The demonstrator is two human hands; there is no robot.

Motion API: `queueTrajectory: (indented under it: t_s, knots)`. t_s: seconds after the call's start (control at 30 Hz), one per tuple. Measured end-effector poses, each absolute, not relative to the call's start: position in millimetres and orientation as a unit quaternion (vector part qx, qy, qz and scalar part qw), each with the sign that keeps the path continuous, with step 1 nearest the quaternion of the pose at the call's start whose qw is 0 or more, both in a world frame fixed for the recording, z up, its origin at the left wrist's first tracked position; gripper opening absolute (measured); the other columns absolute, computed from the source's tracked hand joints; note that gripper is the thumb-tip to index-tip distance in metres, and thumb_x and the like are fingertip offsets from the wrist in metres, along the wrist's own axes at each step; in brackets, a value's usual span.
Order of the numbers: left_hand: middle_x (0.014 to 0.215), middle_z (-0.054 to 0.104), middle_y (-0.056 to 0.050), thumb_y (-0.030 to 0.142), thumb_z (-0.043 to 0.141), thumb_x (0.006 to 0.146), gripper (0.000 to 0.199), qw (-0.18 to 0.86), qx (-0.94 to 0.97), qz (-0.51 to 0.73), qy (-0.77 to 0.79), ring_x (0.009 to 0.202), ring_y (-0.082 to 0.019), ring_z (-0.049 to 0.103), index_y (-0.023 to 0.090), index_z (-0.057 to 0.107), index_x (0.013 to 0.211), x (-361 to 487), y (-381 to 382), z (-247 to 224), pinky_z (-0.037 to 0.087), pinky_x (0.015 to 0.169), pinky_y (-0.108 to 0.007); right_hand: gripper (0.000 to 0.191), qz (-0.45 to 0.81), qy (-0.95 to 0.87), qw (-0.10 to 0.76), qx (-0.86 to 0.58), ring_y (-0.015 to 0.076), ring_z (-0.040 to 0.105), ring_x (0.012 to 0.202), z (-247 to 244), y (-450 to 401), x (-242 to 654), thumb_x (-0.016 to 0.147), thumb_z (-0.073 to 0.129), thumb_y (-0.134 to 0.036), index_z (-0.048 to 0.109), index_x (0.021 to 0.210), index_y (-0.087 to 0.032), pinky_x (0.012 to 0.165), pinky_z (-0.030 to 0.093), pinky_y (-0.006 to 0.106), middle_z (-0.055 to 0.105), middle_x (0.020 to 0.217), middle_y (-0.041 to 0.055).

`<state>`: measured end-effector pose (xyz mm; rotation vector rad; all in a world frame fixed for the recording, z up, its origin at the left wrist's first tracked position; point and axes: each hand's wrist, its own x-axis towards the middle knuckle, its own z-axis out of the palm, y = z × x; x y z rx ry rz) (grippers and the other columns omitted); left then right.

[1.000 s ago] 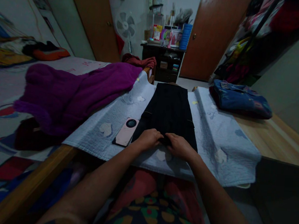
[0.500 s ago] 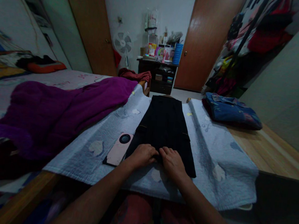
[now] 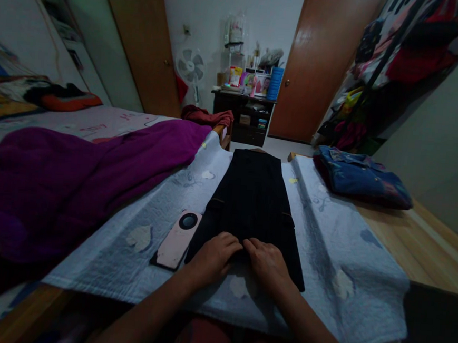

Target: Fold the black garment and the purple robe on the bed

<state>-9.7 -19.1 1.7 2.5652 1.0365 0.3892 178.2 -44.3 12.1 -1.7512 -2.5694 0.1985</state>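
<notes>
Black pants lie lengthwise on a light blue patterned cloth. At their near edge, my left hand has its fingers curled together on the black fabric. My right hand rests just beside it, fingers also pressed together over the same edge. The fingertips nearly meet in the middle, and the thumbs are mostly hidden. A pink phone with a round dark camera lies left of the pants, near my left hand.
A purple blanket covers the bed on the left. Folded blue clothing sits at the right on a wooden surface. A white fan and a dark cabinet stand at the back, beside a brown door.
The view has shifted slightly, so the cloth, pants and phone appear lower and nearer. Both hands stay at the near edge of the pants.
</notes>
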Motion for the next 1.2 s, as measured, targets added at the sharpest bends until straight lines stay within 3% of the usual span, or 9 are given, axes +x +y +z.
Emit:
queueTrajectory:
  t_s: [0.17, 0.33, 0.77, 0.93, 1.0, 1.2]
  knots:
    - [0.135, 0.055, -0.007, -0.003, 0.046, 0.077, 0.060, 0.137, 0.888, 0.129, 0.419, 0.127, -0.021, 0.047, 0.022, 0.051, 0.131, -28, -23, -14, 0.038, 0.109, -0.042, 0.031, 0.068, -0.822, -0.004, -0.565, 0.0181, 0.065, 0.088, 18, -40, 178, 0.088, 0.042, -0.012, 0.058, 0.112, -0.023, 0.073, 0.042, 0.028, 0.067, 0.102, 0.0055]
    - [0.143, 0.050, -0.005, -0.007, 0.040, 0.071, 0.071, 0.187, 0.877, 0.088, 0.434, 0.133, -0.018, 0.044, 0.021, 0.050, 0.135, -41, -18, -22, 0.036, 0.113, -0.038, 0.028, 0.064, -0.820, 0.001, -0.568, 0.0180, 0.065, 0.086, 19, -40, 177, 0.087, 0.042, -0.010, 0.059, 0.106, -0.022, 0.072, 0.041, 0.028, 0.068, 0.099, 0.0054]
    - [0.135, 0.058, -0.005, 0.001, 0.046, 0.069, 0.063, 0.266, 0.856, 0.107, 0.431, 0.125, -0.018, 0.052, 0.021, 0.055, 0.129, -43, -8, -5, 0.037, 0.110, -0.035, 0.026, 0.069, -0.825, 0.000, -0.561, 0.0201, 0.064, 0.090, 16, -37, 177, 0.088, 0.043, -0.012, 0.061, 0.106, -0.021, 0.078, 0.039, 0.032, 0.068, 0.100, 0.0061]
    - [0.133, 0.059, -0.005, 0.027, 0.067, 0.072, 0.058, 0.344, 0.859, 0.026, 0.379, 0.121, -0.023, 0.055, 0.022, 0.055, 0.129, -50, 15, 30, 0.042, 0.104, -0.034, 0.026, 0.068, -0.826, 0.007, -0.559, 0.0205, 0.063, 0.089, 14, -36, 177, 0.089, 0.044, -0.014, 0.061, 0.107, -0.021, 0.078, 0.039, 0.033, 0.068, 0.098, 0.0056]
    - [0.131, 0.061, -0.005, 0.032, 0.063, 0.078, 0.054, 0.360, 0.862, 0.005, 0.358, 0.119, -0.022, 0.057, 0.021, 0.054, 0.130, -44, 34, 46, 0.043, 0.102, -0.032, 0.026, 0.071, -0.826, 0.006, -0.559, 0.0207, 0.063, 0.089, 14, -35, 178, 0.090, 0.043, -0.014, 0.061, 0.108, -0.021, 0.079, 0.038, 0.033, 0.068, 0.098, 0.0062]
    - [0.134, 0.058, -0.008, 0.020, 0.052, 0.087, 0.039, 0.246, 0.923, 0.022, 0.295, 0.124, -0.021, 0.053, 0.018, 0.057, 0.126, 26, 109, 46, 0.040, 0.104, -0.035, 0.028, 0.079, -0.829, 0.019, -0.554, 0.0226, 0.059, 0.095, 14, -31, 181, 0.088, 0.043, -0.011, 0.062, 0.106, -0.021, 0.082, 0.038, 0.034, 0.069, 0.101, 0.0063]
